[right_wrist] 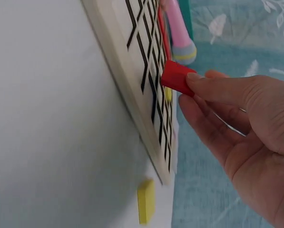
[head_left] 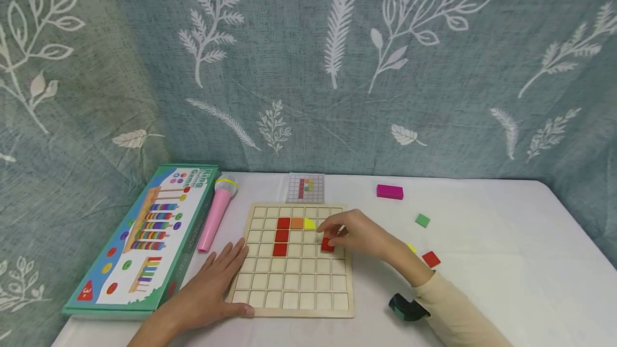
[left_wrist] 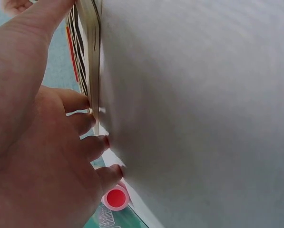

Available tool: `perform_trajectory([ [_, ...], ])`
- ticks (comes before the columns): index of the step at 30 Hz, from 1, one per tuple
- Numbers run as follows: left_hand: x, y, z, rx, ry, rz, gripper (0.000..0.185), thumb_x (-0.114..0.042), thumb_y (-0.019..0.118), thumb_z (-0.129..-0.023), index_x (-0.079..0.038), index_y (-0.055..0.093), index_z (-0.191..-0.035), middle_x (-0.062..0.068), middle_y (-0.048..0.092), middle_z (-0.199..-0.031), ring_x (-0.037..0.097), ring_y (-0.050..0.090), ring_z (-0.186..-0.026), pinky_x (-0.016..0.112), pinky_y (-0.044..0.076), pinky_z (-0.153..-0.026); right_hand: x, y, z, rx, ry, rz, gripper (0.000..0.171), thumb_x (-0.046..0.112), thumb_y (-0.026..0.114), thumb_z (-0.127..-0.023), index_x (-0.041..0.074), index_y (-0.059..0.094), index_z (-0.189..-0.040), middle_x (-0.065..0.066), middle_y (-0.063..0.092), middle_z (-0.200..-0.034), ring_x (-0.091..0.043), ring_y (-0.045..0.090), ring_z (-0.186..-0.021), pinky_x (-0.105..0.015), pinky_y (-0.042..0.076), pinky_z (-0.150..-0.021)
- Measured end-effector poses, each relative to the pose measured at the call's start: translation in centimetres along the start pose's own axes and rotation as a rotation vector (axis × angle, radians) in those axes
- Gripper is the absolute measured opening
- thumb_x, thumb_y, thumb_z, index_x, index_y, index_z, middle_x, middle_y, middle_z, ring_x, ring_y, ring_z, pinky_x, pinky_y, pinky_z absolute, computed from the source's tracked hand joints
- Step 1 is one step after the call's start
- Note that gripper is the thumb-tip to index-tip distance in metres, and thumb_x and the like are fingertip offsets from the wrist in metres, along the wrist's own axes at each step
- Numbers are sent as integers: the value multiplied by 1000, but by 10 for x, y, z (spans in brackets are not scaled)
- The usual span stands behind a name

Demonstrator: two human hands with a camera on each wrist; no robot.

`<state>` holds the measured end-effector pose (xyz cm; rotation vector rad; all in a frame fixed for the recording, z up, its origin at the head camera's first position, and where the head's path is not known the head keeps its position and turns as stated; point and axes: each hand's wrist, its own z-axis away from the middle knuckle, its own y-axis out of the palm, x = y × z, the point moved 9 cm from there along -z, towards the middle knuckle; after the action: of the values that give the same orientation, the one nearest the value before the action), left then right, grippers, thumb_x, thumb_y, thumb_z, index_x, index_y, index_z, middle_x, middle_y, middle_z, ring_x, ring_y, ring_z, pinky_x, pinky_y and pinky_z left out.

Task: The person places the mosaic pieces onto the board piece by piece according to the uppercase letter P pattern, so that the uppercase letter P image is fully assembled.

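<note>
A wooden grid board lies on the table. On its upper part are red square tiles in a short column, then an orange tile and a yellow tile with a curved side. My right hand pinches a red square tile between thumb and fingers, over the board's right side. Fingers spread, my left hand rests along the board's left edge, the thumb at its near left corner.
A patterned card lies behind the board. Left stand a boxed game and a pink toy microphone. To the right lie a magenta block, a green tile, a red tile and a yellow piece, partly hidden by the forearm.
</note>
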<state>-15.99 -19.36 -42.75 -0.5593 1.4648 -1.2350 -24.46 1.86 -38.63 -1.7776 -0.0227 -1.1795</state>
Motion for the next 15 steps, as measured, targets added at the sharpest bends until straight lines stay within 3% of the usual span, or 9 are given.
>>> perform_trajectory([
  [9, -1, -1, 0, -9, 4, -2, 113, -71, 61, -61, -5, 21, -144, 9, 15, -150, 31, 11, -137, 51, 8, -109, 21, 26, -18, 57, -59, -24, 23, 4, 66, -80, 7, 67, -103, 4, 65, -91, -4, 56, -80, -14, 50, -72],
  [15, -1, -1, -1, -2, 0, 1, 113, -72, 60, -61, -6, 21, -144, 9, 16, -150, 31, 11, -137, 50, 8, -109, 33, 42, -28, 63, -103, 52, 22, 8, 66, -81, 12, 67, -103, 9, 64, -91, 0, 55, -80, -11, 47, -71],
])
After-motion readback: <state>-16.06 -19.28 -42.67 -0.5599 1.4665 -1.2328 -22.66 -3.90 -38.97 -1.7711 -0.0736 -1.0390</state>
